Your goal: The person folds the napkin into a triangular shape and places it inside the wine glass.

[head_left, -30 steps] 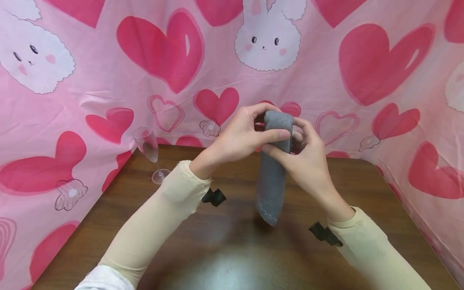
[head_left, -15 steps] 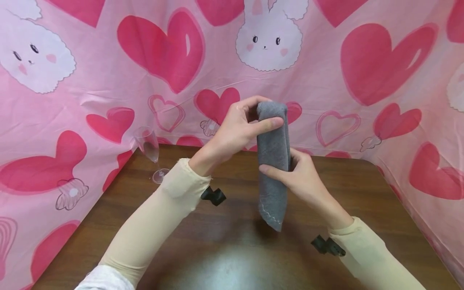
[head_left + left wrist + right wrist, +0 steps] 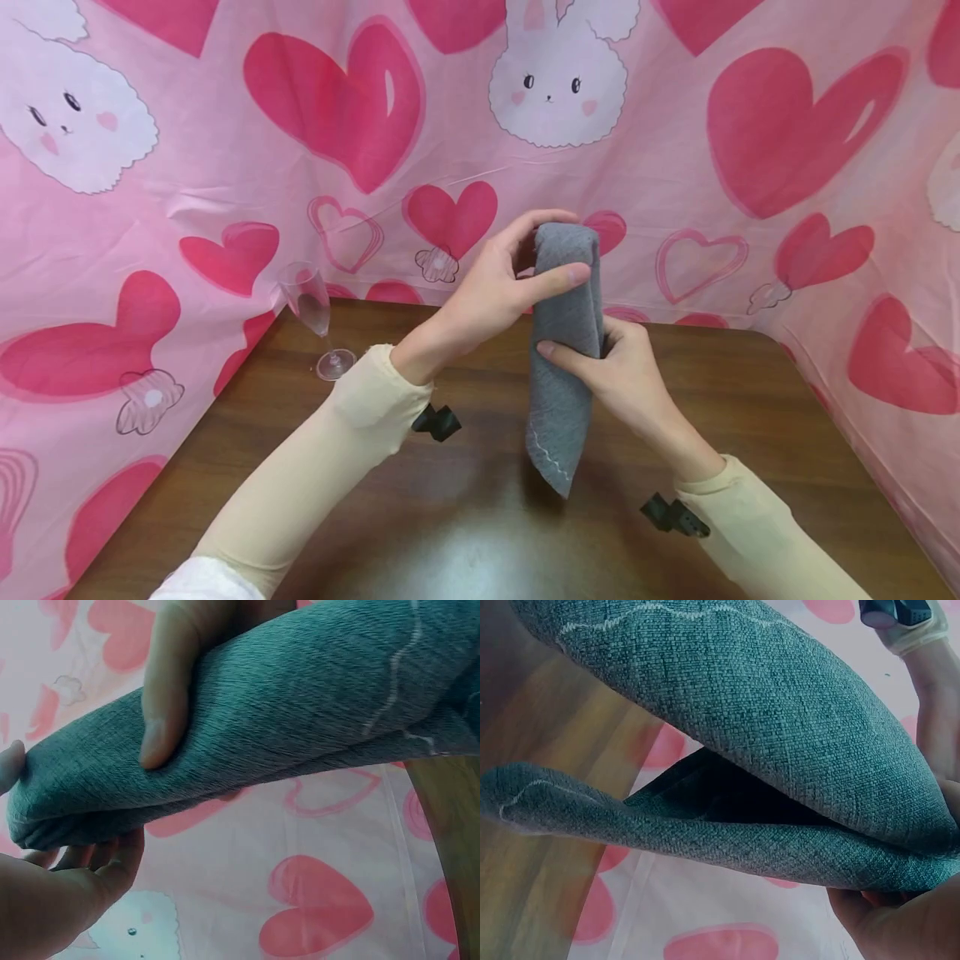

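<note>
A grey cloth napkin (image 3: 561, 321), folded into a long narrow strip with white zigzag stitching near its pointed lower end, hangs upright over the wooden table. My left hand (image 3: 487, 279) pinches its folded top, thumb in front and fingers behind. Lower down, on the right side, my right hand (image 3: 626, 375) grips it with the thumb across the front. From the right wrist, the napkin's layers (image 3: 735, 705) spread apart around a dark gap between them. In the left wrist view, the right thumb (image 3: 163, 724) presses on the cloth, and the left fingers (image 3: 109, 866) lie under the folded end.
A clear stemmed glass (image 3: 306, 304) stands at the table's back left, beyond the left forearm. The brown wooden table (image 3: 420, 508) spreads below the hands. A pink curtain (image 3: 645, 167) with hearts and rabbits encloses the back and sides.
My right hand has slid down the napkin from near its top to about the middle. The left hand rose slightly with the napkin, then came down again.
</note>
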`<state>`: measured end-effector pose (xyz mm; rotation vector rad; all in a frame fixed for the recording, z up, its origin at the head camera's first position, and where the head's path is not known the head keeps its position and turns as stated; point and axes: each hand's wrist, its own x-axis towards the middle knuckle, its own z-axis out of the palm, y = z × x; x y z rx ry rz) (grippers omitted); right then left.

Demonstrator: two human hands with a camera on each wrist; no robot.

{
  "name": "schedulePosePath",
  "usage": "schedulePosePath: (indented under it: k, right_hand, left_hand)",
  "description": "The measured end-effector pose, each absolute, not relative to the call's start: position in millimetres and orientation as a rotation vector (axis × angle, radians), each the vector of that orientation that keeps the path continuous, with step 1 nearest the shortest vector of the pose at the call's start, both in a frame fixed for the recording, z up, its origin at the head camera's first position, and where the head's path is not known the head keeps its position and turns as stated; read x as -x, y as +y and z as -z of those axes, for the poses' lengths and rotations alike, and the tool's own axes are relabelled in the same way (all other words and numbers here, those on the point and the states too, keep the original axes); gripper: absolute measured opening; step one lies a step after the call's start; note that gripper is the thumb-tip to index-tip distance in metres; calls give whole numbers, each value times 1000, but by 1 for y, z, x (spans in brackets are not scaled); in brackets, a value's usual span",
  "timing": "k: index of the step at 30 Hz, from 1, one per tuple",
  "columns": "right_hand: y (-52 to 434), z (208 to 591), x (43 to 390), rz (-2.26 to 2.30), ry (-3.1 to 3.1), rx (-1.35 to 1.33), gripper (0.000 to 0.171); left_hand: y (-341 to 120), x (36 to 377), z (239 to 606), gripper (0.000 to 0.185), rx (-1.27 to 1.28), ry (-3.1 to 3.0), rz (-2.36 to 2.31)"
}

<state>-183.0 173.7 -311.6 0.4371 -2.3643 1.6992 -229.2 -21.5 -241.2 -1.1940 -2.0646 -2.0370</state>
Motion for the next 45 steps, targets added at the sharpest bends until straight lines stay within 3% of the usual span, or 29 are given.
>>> schedulePosePath:
  k: [9,23,28,35,41,45]
  right_hand:
    - [175,306,180,-1654,-2315,-435,34]
    - [181,307,174,-1621,-2351,-377,38]
    - [184,307,172,-1616,-2374,-353,41]
    - [187,305,173,-1626,-2374,-350,40]
    - [188,307,173,-1598,-2403,-335,43]
    - [187,308,173,-1610,-2399,-351,43]
  left_hand:
    - [-40,227,257,76,1220,-2195,1974]
    - [-89,219,309,59,1197,-2441,1881]
    - [-121,211,338,42,950,-2449,1821]
    - [-170,207,366,19,395,-2383,1861]
    - [-205,214,380,14,-133,-2275,1988]
    - [-228,221,386,20,-326,-2293,1877]
